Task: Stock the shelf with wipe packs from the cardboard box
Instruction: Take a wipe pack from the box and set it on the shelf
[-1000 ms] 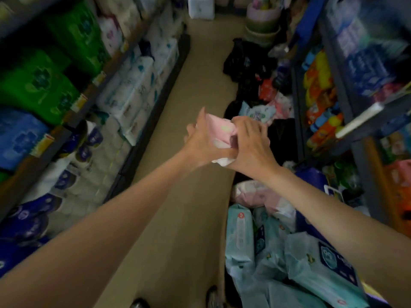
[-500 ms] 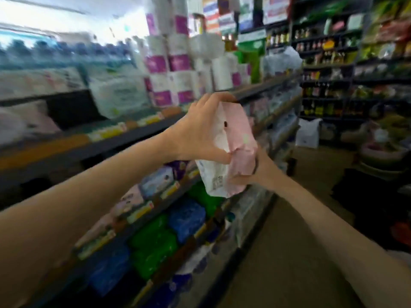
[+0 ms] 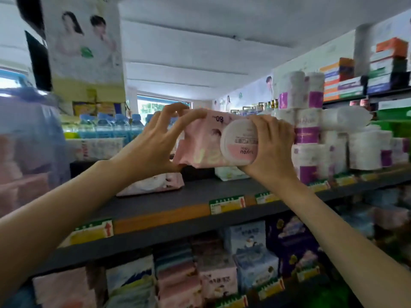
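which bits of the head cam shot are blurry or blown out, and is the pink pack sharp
Head view: the pink wipe pack held by the left hand and right hand is fairly sharp; the left edge is smeared, the window glares, and the shelf bows.

My left hand (image 3: 153,143) and right hand (image 3: 272,147) hold the pink wipe pack (image 3: 200,141) above the dark shelf (image 3: 200,194), and bare board lies open right under it. On the left of that gap another pink pack (image 3: 153,184) lies flat on the shelf, and a white pack (image 3: 231,173) sits further back. Stacked paper rolls (image 3: 309,134) wall off the right side, just beside my right hand. A big water jug (image 3: 29,141) blocks the far left. Above the pack there is open air up to the ceiling.
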The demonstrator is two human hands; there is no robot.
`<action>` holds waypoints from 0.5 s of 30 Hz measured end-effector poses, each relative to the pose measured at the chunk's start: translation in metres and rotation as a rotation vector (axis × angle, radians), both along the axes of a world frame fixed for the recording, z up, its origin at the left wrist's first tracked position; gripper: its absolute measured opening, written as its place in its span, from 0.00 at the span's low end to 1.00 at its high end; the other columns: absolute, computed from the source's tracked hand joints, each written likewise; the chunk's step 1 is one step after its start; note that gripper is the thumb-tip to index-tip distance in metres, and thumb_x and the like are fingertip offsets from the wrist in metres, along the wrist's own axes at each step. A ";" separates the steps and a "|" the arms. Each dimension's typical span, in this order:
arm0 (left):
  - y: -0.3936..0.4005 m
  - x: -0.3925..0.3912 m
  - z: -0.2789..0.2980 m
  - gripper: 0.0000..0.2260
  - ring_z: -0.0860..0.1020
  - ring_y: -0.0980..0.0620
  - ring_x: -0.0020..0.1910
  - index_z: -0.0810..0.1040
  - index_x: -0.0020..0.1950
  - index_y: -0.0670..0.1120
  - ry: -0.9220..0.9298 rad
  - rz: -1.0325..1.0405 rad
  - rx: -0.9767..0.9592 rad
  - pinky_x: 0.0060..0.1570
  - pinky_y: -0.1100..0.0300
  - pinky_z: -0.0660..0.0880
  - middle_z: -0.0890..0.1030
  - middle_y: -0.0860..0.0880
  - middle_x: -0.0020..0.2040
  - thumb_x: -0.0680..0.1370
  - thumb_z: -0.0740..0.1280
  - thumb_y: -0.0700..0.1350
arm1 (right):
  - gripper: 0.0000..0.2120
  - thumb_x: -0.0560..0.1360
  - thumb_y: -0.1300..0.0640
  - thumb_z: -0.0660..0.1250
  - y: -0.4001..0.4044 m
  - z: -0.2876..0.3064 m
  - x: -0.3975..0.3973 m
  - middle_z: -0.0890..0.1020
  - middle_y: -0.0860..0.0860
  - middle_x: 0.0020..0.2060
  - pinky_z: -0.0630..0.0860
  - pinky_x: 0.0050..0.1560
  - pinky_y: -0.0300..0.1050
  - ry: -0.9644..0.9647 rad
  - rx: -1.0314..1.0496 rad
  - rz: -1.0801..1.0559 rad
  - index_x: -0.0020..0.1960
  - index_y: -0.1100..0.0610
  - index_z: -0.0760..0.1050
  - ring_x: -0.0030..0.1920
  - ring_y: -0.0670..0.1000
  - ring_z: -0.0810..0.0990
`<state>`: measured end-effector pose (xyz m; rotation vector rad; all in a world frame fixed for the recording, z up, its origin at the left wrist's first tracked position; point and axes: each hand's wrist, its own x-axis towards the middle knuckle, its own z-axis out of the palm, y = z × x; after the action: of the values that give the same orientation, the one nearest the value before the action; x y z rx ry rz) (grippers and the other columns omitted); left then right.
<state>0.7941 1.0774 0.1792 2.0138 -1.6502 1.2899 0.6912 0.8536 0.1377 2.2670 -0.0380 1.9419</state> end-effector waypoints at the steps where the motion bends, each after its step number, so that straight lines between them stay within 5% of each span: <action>1: -0.003 0.007 0.002 0.37 0.67 0.40 0.63 0.54 0.71 0.55 -0.034 0.019 -0.009 0.65 0.46 0.66 0.62 0.40 0.65 0.65 0.66 0.54 | 0.42 0.56 0.46 0.75 -0.005 0.003 0.009 0.63 0.51 0.57 0.57 0.61 0.50 -0.003 -0.024 0.003 0.64 0.57 0.61 0.57 0.54 0.63; 7: -0.015 0.036 0.007 0.46 0.67 0.42 0.64 0.48 0.73 0.57 -0.079 0.149 -0.015 0.64 0.49 0.66 0.60 0.42 0.67 0.62 0.72 0.56 | 0.43 0.58 0.47 0.76 -0.033 0.024 0.061 0.63 0.52 0.59 0.55 0.64 0.52 -0.002 -0.102 0.079 0.66 0.56 0.59 0.59 0.55 0.63; 10: -0.009 0.033 0.009 0.49 0.65 0.51 0.66 0.44 0.72 0.64 0.379 0.055 -0.043 0.64 0.53 0.67 0.59 0.52 0.69 0.59 0.70 0.65 | 0.40 0.58 0.54 0.76 -0.035 0.035 0.088 0.64 0.53 0.59 0.56 0.63 0.53 -0.052 -0.255 0.031 0.66 0.56 0.61 0.59 0.56 0.64; 12: -0.008 0.035 0.017 0.48 0.71 0.57 0.59 0.50 0.72 0.64 0.787 -0.020 -0.168 0.54 0.61 0.72 0.64 0.54 0.67 0.57 0.72 0.64 | 0.36 0.61 0.58 0.73 -0.037 0.045 0.103 0.65 0.53 0.58 0.56 0.66 0.55 -0.106 -0.414 0.029 0.65 0.55 0.62 0.58 0.57 0.65; 15: -0.017 0.041 0.021 0.50 0.78 0.56 0.52 0.56 0.73 0.55 1.025 0.019 -0.160 0.47 0.61 0.78 0.75 0.52 0.61 0.58 0.79 0.58 | 0.27 0.69 0.62 0.67 -0.029 0.063 0.125 0.67 0.52 0.59 0.54 0.69 0.56 -0.195 -0.659 0.060 0.66 0.52 0.64 0.61 0.57 0.68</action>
<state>0.8352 1.0603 0.1999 2.0233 -0.9797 0.2240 0.8165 0.8243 0.2008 1.6632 0.5636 1.8309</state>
